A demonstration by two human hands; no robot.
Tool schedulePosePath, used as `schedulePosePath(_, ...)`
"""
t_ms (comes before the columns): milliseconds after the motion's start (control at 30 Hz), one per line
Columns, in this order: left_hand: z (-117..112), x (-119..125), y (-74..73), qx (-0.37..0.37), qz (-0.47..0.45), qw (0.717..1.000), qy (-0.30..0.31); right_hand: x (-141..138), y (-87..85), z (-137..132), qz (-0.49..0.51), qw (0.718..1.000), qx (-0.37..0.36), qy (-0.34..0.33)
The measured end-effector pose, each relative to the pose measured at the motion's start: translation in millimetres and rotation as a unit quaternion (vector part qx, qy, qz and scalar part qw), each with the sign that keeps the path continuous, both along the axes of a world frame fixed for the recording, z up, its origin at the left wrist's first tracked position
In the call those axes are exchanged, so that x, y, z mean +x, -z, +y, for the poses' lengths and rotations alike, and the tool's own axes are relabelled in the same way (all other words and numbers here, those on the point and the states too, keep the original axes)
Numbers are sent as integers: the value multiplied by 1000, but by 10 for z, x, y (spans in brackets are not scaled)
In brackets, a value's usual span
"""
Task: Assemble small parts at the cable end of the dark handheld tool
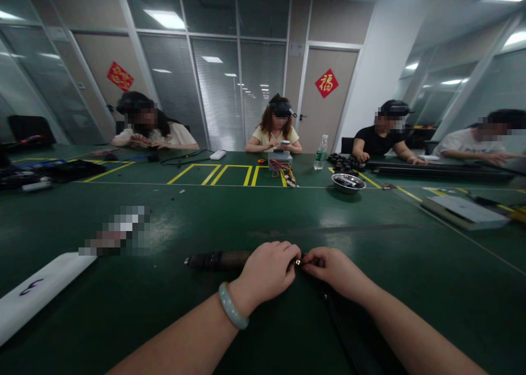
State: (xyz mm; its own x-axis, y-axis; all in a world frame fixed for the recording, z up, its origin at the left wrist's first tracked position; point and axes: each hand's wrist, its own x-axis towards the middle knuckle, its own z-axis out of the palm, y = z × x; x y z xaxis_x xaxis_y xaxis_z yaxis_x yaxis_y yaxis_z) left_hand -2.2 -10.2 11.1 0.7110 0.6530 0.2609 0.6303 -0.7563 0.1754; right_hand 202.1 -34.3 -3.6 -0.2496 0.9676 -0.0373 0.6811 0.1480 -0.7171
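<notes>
A dark cylindrical tool with a narrow metal tip lies across the green table, tip to the left. It resembles an electric screwdriver, though its exact kind is unclear. My left hand, with a pale green bangle on the wrist, is closed over its right end. A small shiny brass-coloured piece shows by my left fingertips. Just right of it, my right hand is pinched, thumb against fingers; what it grips is too small to make out. Below the right hand, a dark strap-like item runs toward me.
A long white object marked "3" lies at the left. Farther back are a metal bowl, a water bottle, wires and a flat grey box. Several people sit working across the green table.
</notes>
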Motion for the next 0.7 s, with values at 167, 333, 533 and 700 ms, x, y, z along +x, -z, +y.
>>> schedulePosePath(167, -2, 0, 11, -6, -8, 1000, -9, -4, -21, 5, -8, 1000, -3, 4)
schedulePosePath(333, 6, 1, 34, 7, -9, 1000, 0, -1, -33, -4, 4, 1000, -5, 3)
schedulePosePath(533, 9, -3, 47, 5, -29, 1000, -2, 6, -2, 7, 2, 1000, -1, 2)
schedulePosePath(700, 24, -9, 52, 9, -17, 1000, 13, 4, -18, -7, -1, 1000, -2, 1)
